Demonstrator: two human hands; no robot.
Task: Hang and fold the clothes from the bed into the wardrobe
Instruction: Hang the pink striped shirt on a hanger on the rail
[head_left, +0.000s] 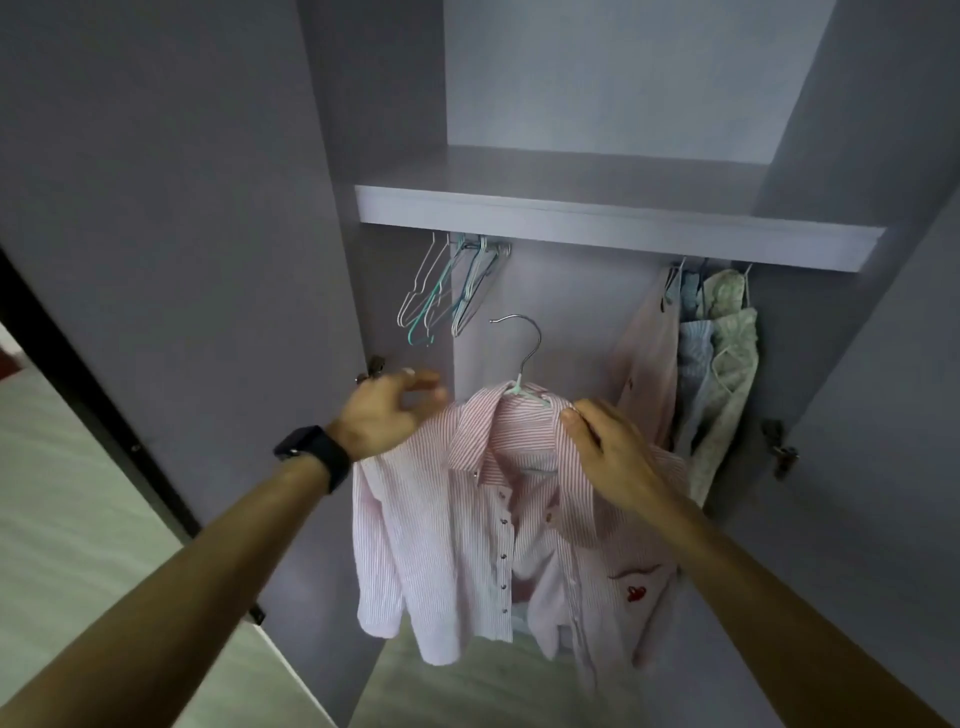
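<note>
1. The wardrobe fills most of the view, grey-lilac, with both doors swung open; a thick shelf crosses it, and the hanging space lies below that shelf.
2. A pink-and-white striped shirt hangs in front of the open hanging space, below the shelf and between the two hands. It is buttoned part way down, its collar is up, and a small red embroidered mark sits on the chest at the viewer's right.
3. At the right side of the hanging space, several hung garments sit close together: a pale pink one, a light blue striped one and a pale green patterned one.
4. The right hand grips the shirt at its shoulder, thumb on top of the collar edge, fingers closed into the cloth.
5. The left hand is at the shirt's other shoulder, fingers spread and blurred; I cannot tell whether it holds the cloth or only touches it. A dark watch is on that wrist.
6. A bunch of empty hangers, white and teal, hangs at the left under the shelf.
7. The shirt's own hanger has a metal hook that stands free in the air, well below the shelf.
</note>
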